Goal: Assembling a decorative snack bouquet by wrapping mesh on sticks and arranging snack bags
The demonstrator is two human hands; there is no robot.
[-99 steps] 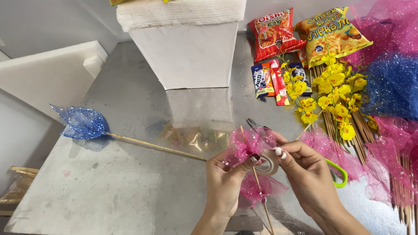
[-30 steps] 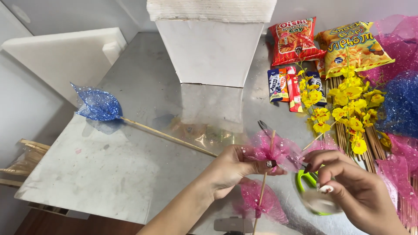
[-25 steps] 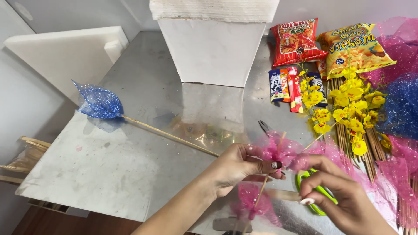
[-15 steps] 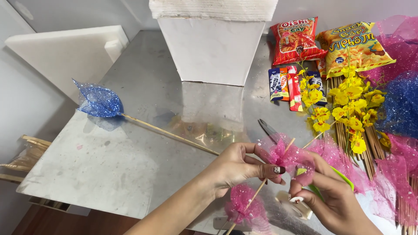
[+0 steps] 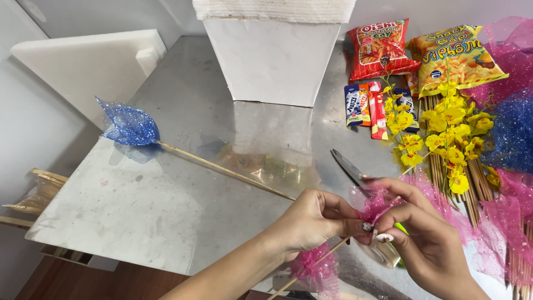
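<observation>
Pink mesh flower (image 5: 373, 206) on thin wooden stick (image 5: 327, 254), above desk (image 5: 166, 211): light, soft, crushable; left hand (image 5: 311, 222) and right hand (image 5: 422, 239) both pinched closed on it; best held at the stick.

Open metal tabletop (image 5: 166, 205) left of the hands, crossed only by the blue glitter flower (image 5: 127, 125) on its long stick. Straight ahead, blocked by the white box (image 5: 272, 58). To the right, crowded: scissors (image 5: 350, 166) just beside the right hand (image 5: 427, 239), then yellow flower sprays (image 5: 444, 133) over a bundle of sticks (image 5: 472, 189), small sachets (image 5: 372, 105), two snack bags (image 5: 383, 47), pink and blue netting (image 5: 516, 133) along the edge. Left hand (image 5: 311, 222) and right hand touching at the pink netting piece (image 5: 375, 205), no gap between.
</observation>
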